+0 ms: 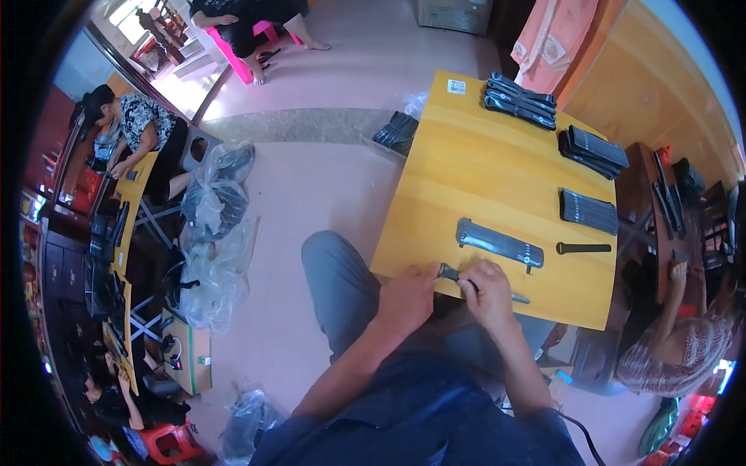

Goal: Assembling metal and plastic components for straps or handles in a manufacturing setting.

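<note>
Above the near edge of the yellow table, my left hand (407, 295) and my right hand (487, 291) are both closed on a short dark strap (448, 272), its grey end showing between them. A grey pointed tool (521, 298) sticks out past my right hand; I cannot tell whether that hand grips it. Just beyond my hands lies a flat dark pouch (500, 243) with a small tab at its near edge. To its right rests a loose black strap (583, 248) with a wider end.
On the yellow table (435, 171) are a bundle of black straps (519, 101), stacked dark pouches (592, 151) and ribbed dark pieces (588, 211). A bin of black pieces (396, 132) stands by its far left. Plastic bags (217, 194) lie on the floor. Other people work at both sides.
</note>
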### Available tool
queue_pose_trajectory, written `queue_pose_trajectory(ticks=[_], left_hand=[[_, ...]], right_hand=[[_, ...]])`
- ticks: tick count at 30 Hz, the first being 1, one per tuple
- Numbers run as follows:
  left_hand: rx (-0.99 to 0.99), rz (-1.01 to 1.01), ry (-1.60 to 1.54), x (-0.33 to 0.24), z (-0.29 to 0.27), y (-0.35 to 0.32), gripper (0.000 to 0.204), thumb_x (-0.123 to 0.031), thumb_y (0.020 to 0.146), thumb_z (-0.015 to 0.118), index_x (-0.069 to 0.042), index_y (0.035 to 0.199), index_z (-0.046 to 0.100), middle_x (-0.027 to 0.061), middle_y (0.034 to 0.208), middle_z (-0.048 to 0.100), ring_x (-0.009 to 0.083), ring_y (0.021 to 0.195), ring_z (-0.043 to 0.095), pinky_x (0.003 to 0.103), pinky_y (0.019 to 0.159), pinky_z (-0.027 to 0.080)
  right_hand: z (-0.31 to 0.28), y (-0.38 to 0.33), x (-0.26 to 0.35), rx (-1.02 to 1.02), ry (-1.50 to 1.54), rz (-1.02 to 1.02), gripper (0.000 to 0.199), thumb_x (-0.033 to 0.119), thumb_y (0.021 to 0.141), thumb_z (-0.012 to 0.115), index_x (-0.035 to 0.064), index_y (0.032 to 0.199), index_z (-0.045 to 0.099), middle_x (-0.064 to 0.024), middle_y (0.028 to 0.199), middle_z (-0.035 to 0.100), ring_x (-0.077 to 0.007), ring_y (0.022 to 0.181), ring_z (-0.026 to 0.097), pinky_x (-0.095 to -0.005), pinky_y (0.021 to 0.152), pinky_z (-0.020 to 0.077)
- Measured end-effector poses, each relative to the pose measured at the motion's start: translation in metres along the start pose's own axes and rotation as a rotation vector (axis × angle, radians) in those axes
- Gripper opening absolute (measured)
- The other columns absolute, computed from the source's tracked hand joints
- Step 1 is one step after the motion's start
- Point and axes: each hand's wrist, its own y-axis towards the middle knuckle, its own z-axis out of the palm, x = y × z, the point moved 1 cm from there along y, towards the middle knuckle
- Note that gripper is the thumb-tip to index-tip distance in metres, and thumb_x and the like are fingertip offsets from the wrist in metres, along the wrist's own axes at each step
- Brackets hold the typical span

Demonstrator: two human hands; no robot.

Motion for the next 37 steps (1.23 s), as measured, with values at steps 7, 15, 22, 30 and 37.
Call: queue_pose_trajectory(ticks=[7, 15, 22, 30, 37], left_hand=[[-0.037, 0.019, -0.014, 0.004, 0.002, -0.002, 0.035, -0.020, 0.097, 0.061, -0.016, 0.131, 0.070, 0.0127, 0.092, 0.067, 0.0359, 0.078, 0.070, 0.047, 0.067, 0.058], [-0.040, 0.023, -0.025, 0.004, 0.004, 0.000, 0.031, -0.021, 0.096, 0.062, -0.012, 0.126, 0.069, 0.0146, 0.094, 0.069, 0.0369, 0.079, 0.072, 0.049, 0.069, 0.059], [-0.022, -0.020, -0.058, 0.005, 0.004, 0.001, 0.017, -0.023, 0.098, 0.061, -0.007, 0.104, 0.059, 0.0168, 0.097, 0.068, 0.0423, 0.080, 0.071, 0.053, 0.069, 0.058], [-0.021, -0.010, -0.041, 0.003, -0.003, -0.001, 0.017, -0.023, 0.098, 0.061, -0.007, 0.104, 0.059, 0.0167, 0.096, 0.067, 0.0411, 0.078, 0.071, 0.053, 0.068, 0.058], [0.048, 0.069, -0.006, 0.012, 0.002, 0.004, 0.033, -0.023, 0.097, 0.064, -0.009, 0.126, 0.058, 0.0173, 0.103, 0.070, 0.0411, 0.081, 0.072, 0.052, 0.068, 0.059]], right_hand=[[0.012, 0.017, 0.017, 0.028, -0.191, -0.131, 0.010, 0.011, 0.084, 0.076, 0.0075, 0.088, 0.068, -0.0105, 0.087, 0.062, -0.0337, 0.084, 0.063, -0.0451, 0.075, 0.0522], [0.017, 0.016, 0.015, 0.017, -0.283, -0.193, 0.008, 0.011, 0.085, 0.074, 0.0083, 0.089, 0.067, -0.0101, 0.085, 0.061, -0.0318, 0.083, 0.064, -0.0430, 0.073, 0.0536], [0.020, 0.024, 0.016, -0.004, -0.244, -0.183, 0.010, 0.009, 0.088, 0.073, 0.0070, 0.085, 0.064, -0.0112, 0.081, 0.059, -0.0330, 0.077, 0.063, -0.0442, 0.066, 0.0525], [0.020, 0.023, 0.013, 0.034, -0.249, -0.177, 0.012, 0.009, 0.087, 0.073, 0.0064, 0.084, 0.062, -0.0117, 0.081, 0.060, -0.0334, 0.077, 0.064, -0.0448, 0.066, 0.0531], [0.020, 0.020, 0.011, 0.057, -0.255, -0.183, 0.013, 0.009, 0.087, 0.073, 0.0066, 0.085, 0.060, -0.0118, 0.083, 0.059, -0.0338, 0.078, 0.063, -0.0444, 0.066, 0.0530]])
